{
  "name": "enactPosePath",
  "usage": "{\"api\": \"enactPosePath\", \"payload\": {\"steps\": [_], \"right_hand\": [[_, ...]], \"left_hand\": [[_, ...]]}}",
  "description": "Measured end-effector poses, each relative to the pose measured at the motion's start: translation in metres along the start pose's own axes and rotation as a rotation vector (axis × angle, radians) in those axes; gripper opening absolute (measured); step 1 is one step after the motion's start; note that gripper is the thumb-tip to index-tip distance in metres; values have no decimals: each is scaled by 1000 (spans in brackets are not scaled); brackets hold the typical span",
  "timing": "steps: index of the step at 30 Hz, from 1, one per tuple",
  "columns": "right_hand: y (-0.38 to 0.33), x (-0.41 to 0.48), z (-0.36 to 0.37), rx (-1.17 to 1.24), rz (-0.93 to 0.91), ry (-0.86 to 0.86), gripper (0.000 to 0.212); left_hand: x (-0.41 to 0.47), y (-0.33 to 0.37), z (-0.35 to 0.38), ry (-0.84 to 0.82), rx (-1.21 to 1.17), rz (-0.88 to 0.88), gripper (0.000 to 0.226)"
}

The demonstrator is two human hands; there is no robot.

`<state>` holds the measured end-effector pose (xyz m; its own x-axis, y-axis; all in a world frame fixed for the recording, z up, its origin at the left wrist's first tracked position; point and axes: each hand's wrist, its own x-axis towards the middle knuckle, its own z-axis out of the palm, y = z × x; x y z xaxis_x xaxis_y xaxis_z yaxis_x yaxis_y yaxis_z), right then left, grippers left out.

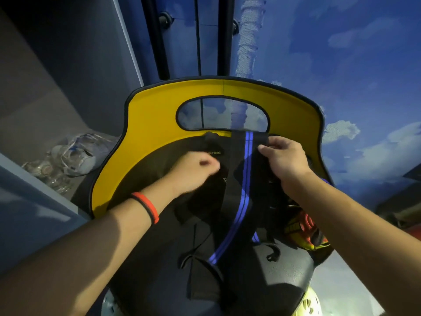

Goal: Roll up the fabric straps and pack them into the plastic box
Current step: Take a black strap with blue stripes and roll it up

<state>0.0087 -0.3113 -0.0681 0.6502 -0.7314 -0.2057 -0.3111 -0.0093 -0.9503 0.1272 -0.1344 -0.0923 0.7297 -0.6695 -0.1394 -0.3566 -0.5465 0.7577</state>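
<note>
**Two hands work a striped strap over a chair seat**

Head view: The right hand point(284, 160) pinches the top end of a black fabric strap point(243, 179) with blue stripes. The strap runs down between both hands across the black seat of a yellow-backed chair point(159, 124). The left hand point(193, 169), blurred, is curled on dark fabric just beside the strap; whether it grips cannot be told. An orange-yellow glove point(305, 231) lies below the right wrist.
</note>
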Motion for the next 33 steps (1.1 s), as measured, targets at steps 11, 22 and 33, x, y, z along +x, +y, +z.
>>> {"api": "enactPosePath", "payload": {"steps": [11,22,33], "right_hand": [[14,9,-7,15,36,49,26],[14,12,-21,401,353,-132,17],[16,14,-14,400,286,-257,19]], "left_hand": [[-28,-58,39,-614,883,231,64],[-3,-79,-14,-477,892,24,78],[-1,-105,-50,-305,877,-118,71]]}}
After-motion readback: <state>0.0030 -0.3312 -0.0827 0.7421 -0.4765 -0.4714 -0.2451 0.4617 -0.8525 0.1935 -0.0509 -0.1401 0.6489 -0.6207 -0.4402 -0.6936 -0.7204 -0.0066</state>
